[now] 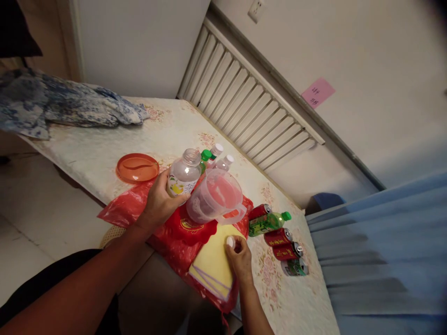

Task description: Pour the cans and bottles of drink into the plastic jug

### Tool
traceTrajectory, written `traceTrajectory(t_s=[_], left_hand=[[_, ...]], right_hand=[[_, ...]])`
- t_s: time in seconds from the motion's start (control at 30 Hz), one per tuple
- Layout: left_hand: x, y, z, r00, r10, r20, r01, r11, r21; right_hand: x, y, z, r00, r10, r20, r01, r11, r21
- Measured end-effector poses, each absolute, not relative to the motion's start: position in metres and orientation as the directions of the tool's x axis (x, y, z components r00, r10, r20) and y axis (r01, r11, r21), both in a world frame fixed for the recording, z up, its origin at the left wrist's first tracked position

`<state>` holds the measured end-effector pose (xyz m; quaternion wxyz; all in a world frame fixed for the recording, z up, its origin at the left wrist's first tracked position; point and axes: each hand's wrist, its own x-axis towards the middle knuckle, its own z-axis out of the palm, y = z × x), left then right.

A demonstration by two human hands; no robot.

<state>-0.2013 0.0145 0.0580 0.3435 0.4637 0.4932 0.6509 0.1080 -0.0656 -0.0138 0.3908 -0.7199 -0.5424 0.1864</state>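
My left hand [159, 202] grips a clear plastic bottle [184, 176] with a lemon label, its cap off and its mouth open. My right hand [238, 257] pinches a small white cap [230, 241] over a stack of yellow cloths [216, 260]. Between the hands stands a clear plastic pitcher [216, 195] with a handle, on a red plastic bag [181, 232] spread across the table [104, 149]. Both hands are apart from the pitcher.
An orange lid [137, 167] lies left of the bottle. Three capped bottles [218, 156] stand behind the pitcher. A green bottle [267, 222] and several drink cans [286, 246] lie at the right. A blue patterned cloth [70, 104] rests at the far left; a radiator [251, 107] lines the wall.
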Motion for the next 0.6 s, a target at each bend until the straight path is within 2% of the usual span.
traceTrajectory(t_s=[0.27,0.33,0.43,0.5,0.6], left_hand=[[-0.204,-0.025,0.062,-0.231,0.944,0.235,0.057,-0.228,0.972],[-0.198,-0.038,0.059,-0.159,0.958,0.24,0.028,-0.239,0.971],[-0.182,-0.057,0.052,-0.049,0.944,0.328,0.05,-0.325,0.944],[-0.168,-0.068,0.046,0.079,0.927,0.366,0.033,-0.369,0.929],[-0.145,-0.08,0.041,0.283,0.896,0.342,0.011,-0.36,0.933]], right_hand=[[0.112,-0.071,-0.012,0.351,0.925,0.145,0.591,-0.098,-0.8],[0.113,-0.071,-0.011,0.359,0.922,0.146,0.581,-0.098,-0.808],[0.113,-0.071,-0.009,0.367,0.921,0.129,0.548,-0.102,-0.83],[0.113,-0.072,-0.004,0.359,0.926,0.12,0.525,-0.093,-0.846],[0.113,-0.076,0.014,0.329,0.933,0.143,0.52,-0.053,-0.853]])
